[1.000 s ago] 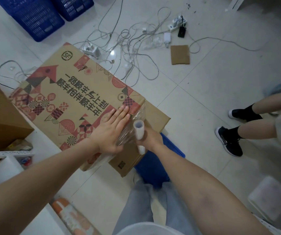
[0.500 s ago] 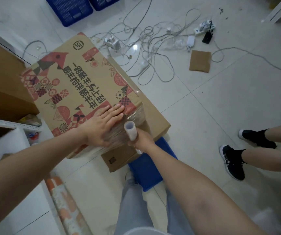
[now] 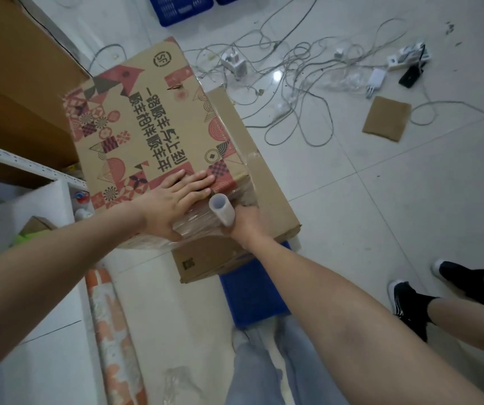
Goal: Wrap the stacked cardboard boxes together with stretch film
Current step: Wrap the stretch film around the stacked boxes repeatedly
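Note:
A printed cardboard box (image 3: 147, 124) with red patterns and black characters lies on top of a plain brown box (image 3: 267, 197). Both rest on a blue crate (image 3: 252, 293). My left hand (image 3: 173, 203) lies flat, fingers straight, on the near end of the top box, pressing clear stretch film (image 3: 202, 223) against it. My right hand (image 3: 245, 222) grips the lower part of the stretch film roll (image 3: 221, 210), held upright at the near right corner of the top box. Film runs from the roll across the near side of the boxes.
A large brown box (image 3: 15, 92) and a white shelf (image 3: 30, 168) stand at the left. Tangled cables and chargers (image 3: 293, 68) cover the floor behind the boxes, with a cardboard scrap (image 3: 387, 118). Another person's feet in black shoes (image 3: 410, 299) are at the right. A patterned roll (image 3: 109, 331) lies near left.
The view has shifted, so the boxes appear turned and more centred. My left hand stays flat on the top box and my right hand keeps the roll at the same corner.

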### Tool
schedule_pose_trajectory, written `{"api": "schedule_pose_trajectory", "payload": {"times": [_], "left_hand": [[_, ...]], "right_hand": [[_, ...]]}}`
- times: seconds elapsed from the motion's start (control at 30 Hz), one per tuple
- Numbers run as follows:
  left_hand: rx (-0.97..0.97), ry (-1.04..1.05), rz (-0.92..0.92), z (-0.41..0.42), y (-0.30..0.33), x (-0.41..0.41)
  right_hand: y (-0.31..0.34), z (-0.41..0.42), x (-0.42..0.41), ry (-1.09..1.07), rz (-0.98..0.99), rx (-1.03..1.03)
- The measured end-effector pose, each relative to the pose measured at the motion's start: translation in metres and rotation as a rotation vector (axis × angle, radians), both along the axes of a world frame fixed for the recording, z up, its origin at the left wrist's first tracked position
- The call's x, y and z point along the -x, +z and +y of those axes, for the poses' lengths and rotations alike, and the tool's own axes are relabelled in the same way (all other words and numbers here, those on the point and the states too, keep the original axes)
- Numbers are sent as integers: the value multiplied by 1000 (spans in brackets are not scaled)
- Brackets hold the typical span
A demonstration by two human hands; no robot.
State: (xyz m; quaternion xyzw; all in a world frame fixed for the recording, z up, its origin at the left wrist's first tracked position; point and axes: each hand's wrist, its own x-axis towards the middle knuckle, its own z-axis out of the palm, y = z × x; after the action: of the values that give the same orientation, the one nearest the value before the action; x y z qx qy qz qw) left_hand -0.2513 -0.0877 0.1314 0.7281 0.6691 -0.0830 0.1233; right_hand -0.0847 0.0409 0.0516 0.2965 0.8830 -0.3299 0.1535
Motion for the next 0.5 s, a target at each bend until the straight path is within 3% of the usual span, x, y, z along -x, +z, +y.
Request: {"api": "schedule_pose_trajectory", "payload": {"times": [0.1,0.23,0.37,0.5], "left_hand": [[-8,-3,-16,0,-1,1],[-7,2,-34,-1,-3,4],[-9,10,-55,0,-5,5],[1,13,-66,1,-4,4]], "right_hand": [[-11,-2,-4,-36,65,-36],[-19,-9,-7,-197,125,325],[-21,-11,-5,-297,199,461],[-24,-4,0,-284,123,519]]}}
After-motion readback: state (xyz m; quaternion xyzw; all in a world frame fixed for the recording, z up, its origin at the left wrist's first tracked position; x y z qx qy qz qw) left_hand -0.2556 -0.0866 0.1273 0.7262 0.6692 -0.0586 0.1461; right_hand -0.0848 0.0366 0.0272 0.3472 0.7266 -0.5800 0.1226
